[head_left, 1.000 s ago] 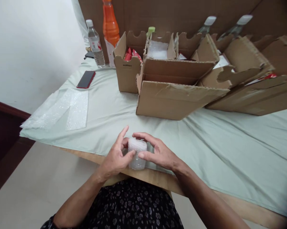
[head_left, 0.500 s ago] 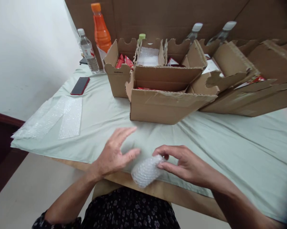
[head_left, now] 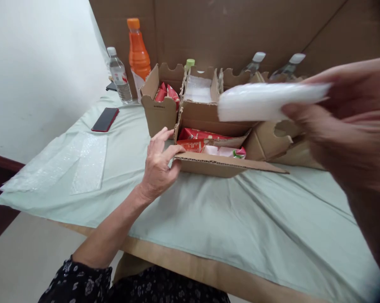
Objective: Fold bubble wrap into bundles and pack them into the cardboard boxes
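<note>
My left hand (head_left: 160, 168) grips the near left corner of the front cardboard box (head_left: 205, 168), its thumb and fingers on the edges. The box's front wall leans outward, so red packets (head_left: 205, 134) and a pink and white packet (head_left: 223, 151) show inside. At the upper right, my right hand (head_left: 338, 122), smeared by motion, pinches one end of a white bubble wrap roll (head_left: 256, 101). The roll is held lengthwise above the box's right part, apart from it. Whatever may be inside the roll is hidden.
Behind stand more cardboard boxes, one with red packets (head_left: 167, 92), another with folded bubble wrap (head_left: 198, 88). An orange drink bottle (head_left: 138, 54) and a water bottle (head_left: 118, 78) are at the back left. A phone (head_left: 105, 119) and bubble wrap sheets (head_left: 89, 164) lie on the cloth.
My right hand has lifted the bubble wrap roll from the table's front edge to above the boxes. My left hand has moved forward onto the front box, whose front wall now tilts outward.
</note>
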`<state>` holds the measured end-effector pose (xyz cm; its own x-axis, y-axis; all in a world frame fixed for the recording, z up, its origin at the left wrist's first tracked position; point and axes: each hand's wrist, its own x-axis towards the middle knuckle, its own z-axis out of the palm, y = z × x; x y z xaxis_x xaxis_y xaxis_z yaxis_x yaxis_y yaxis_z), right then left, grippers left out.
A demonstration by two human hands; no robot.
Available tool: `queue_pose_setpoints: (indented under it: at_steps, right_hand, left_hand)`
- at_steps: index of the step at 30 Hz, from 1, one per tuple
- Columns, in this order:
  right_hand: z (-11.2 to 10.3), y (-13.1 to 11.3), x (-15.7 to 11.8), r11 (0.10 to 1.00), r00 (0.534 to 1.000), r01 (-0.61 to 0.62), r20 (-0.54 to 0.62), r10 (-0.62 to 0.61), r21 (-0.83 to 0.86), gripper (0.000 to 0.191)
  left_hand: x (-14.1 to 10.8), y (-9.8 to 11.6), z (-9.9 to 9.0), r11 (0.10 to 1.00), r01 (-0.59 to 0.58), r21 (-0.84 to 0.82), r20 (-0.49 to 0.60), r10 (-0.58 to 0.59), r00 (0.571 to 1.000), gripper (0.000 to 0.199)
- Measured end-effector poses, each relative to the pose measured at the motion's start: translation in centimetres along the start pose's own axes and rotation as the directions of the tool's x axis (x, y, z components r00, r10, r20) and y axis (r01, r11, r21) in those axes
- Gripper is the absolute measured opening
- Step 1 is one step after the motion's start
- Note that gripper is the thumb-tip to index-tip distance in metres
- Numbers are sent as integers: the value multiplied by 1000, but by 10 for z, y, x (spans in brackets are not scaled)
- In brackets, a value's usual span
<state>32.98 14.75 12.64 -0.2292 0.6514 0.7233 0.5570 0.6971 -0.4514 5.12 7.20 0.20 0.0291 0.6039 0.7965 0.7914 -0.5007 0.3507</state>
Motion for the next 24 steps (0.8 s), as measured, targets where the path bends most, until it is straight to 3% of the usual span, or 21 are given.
queue_pose_setpoints:
  at_steps: [3,5,7,9,12,16,19,24]
  right_hand:
    - [36,1,19,955,965,233,167,-204,-182,16]
    - [56,1,27,901,897,392,295,-329,-185,16]
    - [65,0,31,877,854,454,357,-378,-158,15]
    - [63,-4,33,925,879,366,364,-309,-99,14]
    - [50,-12,31,993,931,105,345,-117,53,15]
    - [44,-16,23,984,931,-71,365,7,163,13]
    - [56,-15,18,989,875,-71,484,1,127,8]
    - [82,-17,31,999,668,49,743,-45,16,8]
  left_hand:
    - [-8,0,2,997,24,-73,-17,-25,1000,30]
    - [-9,-1,4,992,37,-124,-11,-39,999,31]
    - [-9,-3,5,986,40,-162,-5,-41,999,32]
    - [-11,-4,6,983,41,-177,-1,-42,999,33]
    - [-15,-5,6,982,47,-185,6,-47,999,32]
    - [-17,-4,7,978,50,-202,0,-51,999,27]
    - [-17,-3,7,978,49,-201,-18,-54,998,25]
    - [-17,-1,8,980,40,-194,-42,-49,998,24]
